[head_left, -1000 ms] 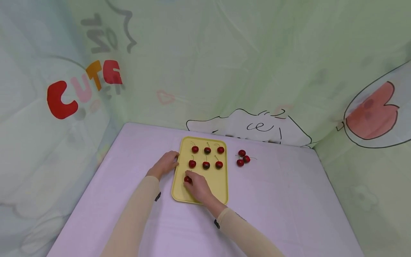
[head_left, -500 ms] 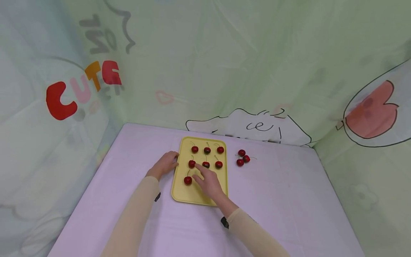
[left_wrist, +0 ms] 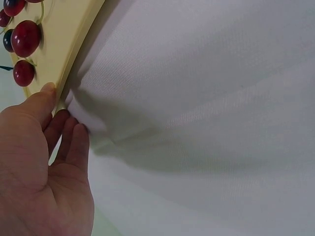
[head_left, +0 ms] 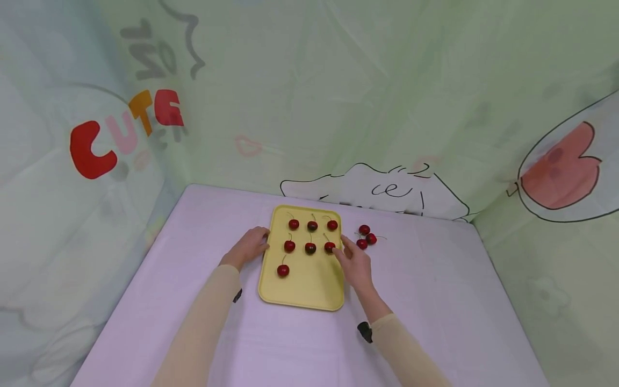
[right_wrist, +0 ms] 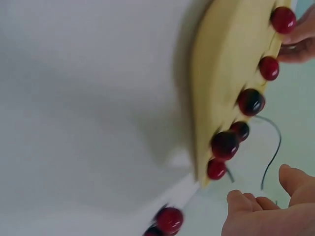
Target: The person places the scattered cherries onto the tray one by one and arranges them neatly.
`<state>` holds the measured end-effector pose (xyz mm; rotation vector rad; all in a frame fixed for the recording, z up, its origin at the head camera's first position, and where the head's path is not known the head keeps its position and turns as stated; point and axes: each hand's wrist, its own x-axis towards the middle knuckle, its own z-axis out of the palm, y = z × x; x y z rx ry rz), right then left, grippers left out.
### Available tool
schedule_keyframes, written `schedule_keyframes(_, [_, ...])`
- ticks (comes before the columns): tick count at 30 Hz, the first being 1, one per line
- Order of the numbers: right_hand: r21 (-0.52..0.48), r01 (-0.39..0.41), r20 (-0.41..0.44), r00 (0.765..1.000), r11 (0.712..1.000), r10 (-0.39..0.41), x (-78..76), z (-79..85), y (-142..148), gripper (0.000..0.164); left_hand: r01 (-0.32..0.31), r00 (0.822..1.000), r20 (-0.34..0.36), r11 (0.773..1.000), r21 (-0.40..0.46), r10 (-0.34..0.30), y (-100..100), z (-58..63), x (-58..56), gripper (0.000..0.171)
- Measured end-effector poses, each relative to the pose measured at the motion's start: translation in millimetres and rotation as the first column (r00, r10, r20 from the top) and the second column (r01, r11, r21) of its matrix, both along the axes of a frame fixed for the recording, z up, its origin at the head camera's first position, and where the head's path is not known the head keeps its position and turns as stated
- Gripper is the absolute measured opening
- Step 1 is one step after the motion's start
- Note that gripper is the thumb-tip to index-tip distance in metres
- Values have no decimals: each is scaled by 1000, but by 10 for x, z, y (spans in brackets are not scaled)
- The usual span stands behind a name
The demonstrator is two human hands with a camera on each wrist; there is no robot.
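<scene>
A yellow tray [head_left: 304,290] lies on the table, with red, stemmed cherries on it: a far row of three, a middle row of three, and one cherry [head_left: 283,270] nearer at the left. My left hand [head_left: 247,247] grips the tray's left edge; in the left wrist view the thumb [left_wrist: 47,93] lies on the rim and the fingers curl at its outer side. Over the tray's right edge is my right hand [head_left: 357,266], holding nothing, its fingers extended beside the middle row's right cherry [head_left: 330,247]. Whether it touches that cherry I cannot tell.
Just beyond the tray's right side, three loose cherries [head_left: 371,239] lie bunched on the pale lilac tabletop [head_left: 425,290]. A printed cloth [head_left: 300,107] hangs along the back and sides of the table.
My right hand let go of the near-left cherry, leaving it on the tray, and moved right across the tray to its right edge. The left hand stayed at the left edge.
</scene>
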<state>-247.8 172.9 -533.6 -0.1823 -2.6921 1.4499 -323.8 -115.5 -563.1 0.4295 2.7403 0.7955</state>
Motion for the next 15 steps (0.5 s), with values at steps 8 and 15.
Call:
schedule_keyframes(8, [-19,178,68,982,984,-176,6,-72,359,54,-9,1000,14,1000,-7,9,19,-23,-16,45])
schedule_keyframes(15, [-1,262,113,959,965,-260,-139,-385,609,57,-13,1000,26,1000,-14,14,23,-9,-11,46])
